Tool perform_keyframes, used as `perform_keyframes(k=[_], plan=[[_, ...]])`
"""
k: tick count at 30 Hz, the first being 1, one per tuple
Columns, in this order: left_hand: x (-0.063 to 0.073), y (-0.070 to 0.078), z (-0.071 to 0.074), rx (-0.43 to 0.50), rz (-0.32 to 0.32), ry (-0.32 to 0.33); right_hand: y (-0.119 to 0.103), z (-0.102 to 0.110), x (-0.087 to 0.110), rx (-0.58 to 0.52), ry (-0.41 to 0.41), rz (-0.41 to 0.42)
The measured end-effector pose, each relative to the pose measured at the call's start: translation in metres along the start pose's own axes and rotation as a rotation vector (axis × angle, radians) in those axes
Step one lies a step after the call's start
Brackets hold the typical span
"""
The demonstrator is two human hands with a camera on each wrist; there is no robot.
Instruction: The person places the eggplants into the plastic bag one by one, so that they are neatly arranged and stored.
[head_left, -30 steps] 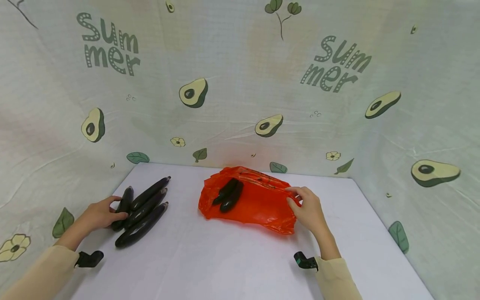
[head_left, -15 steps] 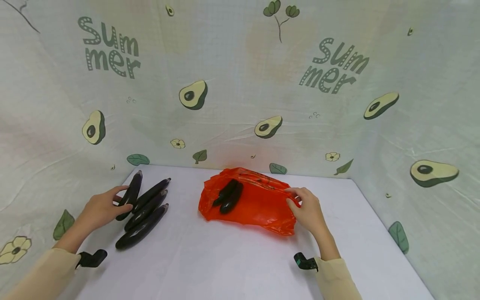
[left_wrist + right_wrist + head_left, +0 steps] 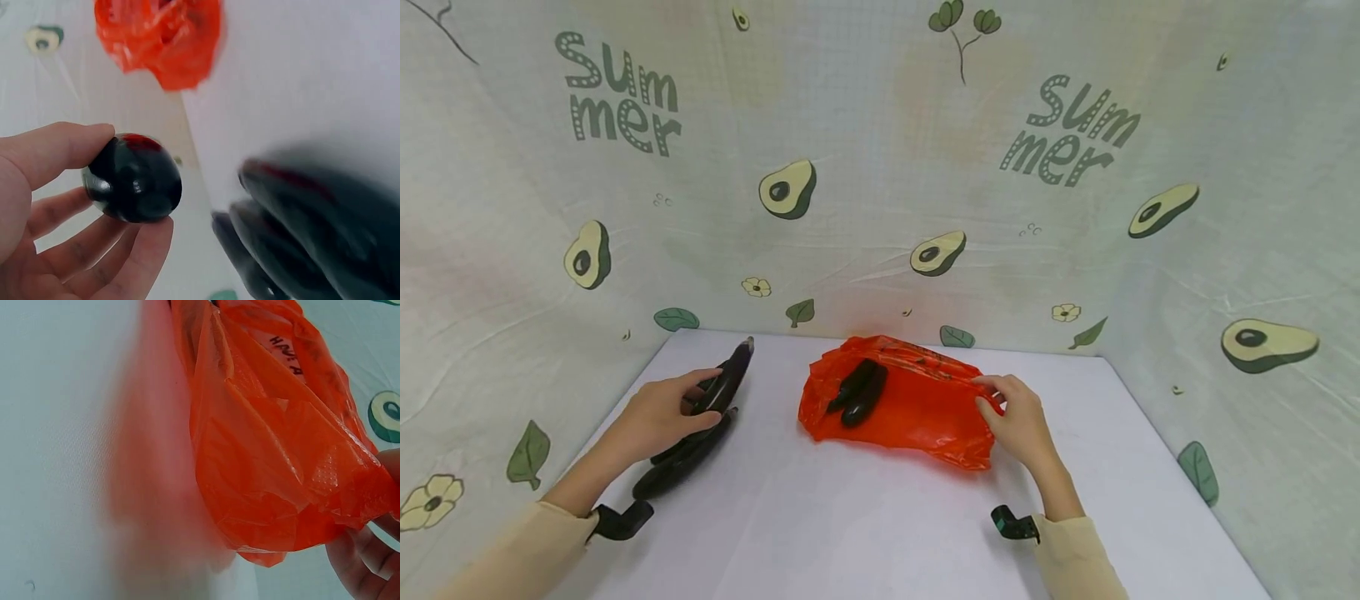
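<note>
My left hand (image 3: 666, 417) grips a long, glossy dark eggplant (image 3: 732, 375), with the thumb on one side and fingers on the other. The left wrist view shows this eggplant (image 3: 134, 181) end-on, raised beside three other eggplants (image 3: 306, 231) lying side by side on the table. In the head view the hand partly covers those, the nearest eggplant (image 3: 681, 467) showing best. My right hand (image 3: 1018, 417) pinches the right edge of a red plastic bag (image 3: 932, 421). Two dark eggplants (image 3: 867, 396) lie in the bag's left part. Thumb and fingers meet the bag's edge (image 3: 369, 506) in the right wrist view.
A white table (image 3: 835, 525) lies under everything. Patterned cloth (image 3: 865, 125) with avocados and lettering hangs along its back and both sides. Each wrist carries a small black camera (image 3: 1015, 523).
My left hand lifted one eggplant from the left end of the group and carried it rightward over the others. The right hand and bag stayed in place.
</note>
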State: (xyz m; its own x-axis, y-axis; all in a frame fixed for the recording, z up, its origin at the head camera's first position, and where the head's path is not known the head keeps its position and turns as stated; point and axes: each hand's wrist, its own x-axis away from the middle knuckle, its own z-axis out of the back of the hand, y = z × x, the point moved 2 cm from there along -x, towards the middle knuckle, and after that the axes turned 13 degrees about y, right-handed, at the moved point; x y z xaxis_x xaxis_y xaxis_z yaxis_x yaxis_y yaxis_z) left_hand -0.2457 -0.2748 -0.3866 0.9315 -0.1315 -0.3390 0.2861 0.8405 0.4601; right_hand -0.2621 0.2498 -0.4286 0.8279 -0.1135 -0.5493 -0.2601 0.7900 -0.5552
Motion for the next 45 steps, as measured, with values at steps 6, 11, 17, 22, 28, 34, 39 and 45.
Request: perform_keyframes(k=[6, 11, 17, 22, 28, 34, 39, 45], plan=[[0.001, 0.03, -0.01, -0.002, -0.021, -0.034, -0.001, 0.001, 0.0, 0.002, 0.007, 0.019], [0.004, 0.051, -0.021, 0.027, -0.041, -0.056, 0.0, 0.001, 0.002, 0.007, 0.016, 0.029], [0.003, 0.073, -0.035, 0.077, -0.066, -0.113, 0.001, 0.002, 0.003, 0.003, 0.027, 0.027], [0.0, 0.091, -0.052, 0.105, -0.043, -0.163, 0.0, 0.001, 0.003, -0.002, 0.029, 0.03], [-0.005, 0.111, -0.074, 0.15, -0.047, -0.182, 0.0, 0.0, 0.001, -0.016, 0.028, 0.029], [-0.014, 0.124, -0.098, 0.183, -0.057, -0.158, 0.001, -0.002, 0.0, -0.019, 0.011, 0.017], [-0.02, 0.131, -0.118, 0.212, -0.054, -0.129, 0.0, -0.004, -0.001, -0.017, 0.007, 0.027], [-0.028, 0.143, -0.139, 0.244, -0.05, -0.106, -0.001, -0.005, -0.001, -0.019, 0.008, 0.025]])
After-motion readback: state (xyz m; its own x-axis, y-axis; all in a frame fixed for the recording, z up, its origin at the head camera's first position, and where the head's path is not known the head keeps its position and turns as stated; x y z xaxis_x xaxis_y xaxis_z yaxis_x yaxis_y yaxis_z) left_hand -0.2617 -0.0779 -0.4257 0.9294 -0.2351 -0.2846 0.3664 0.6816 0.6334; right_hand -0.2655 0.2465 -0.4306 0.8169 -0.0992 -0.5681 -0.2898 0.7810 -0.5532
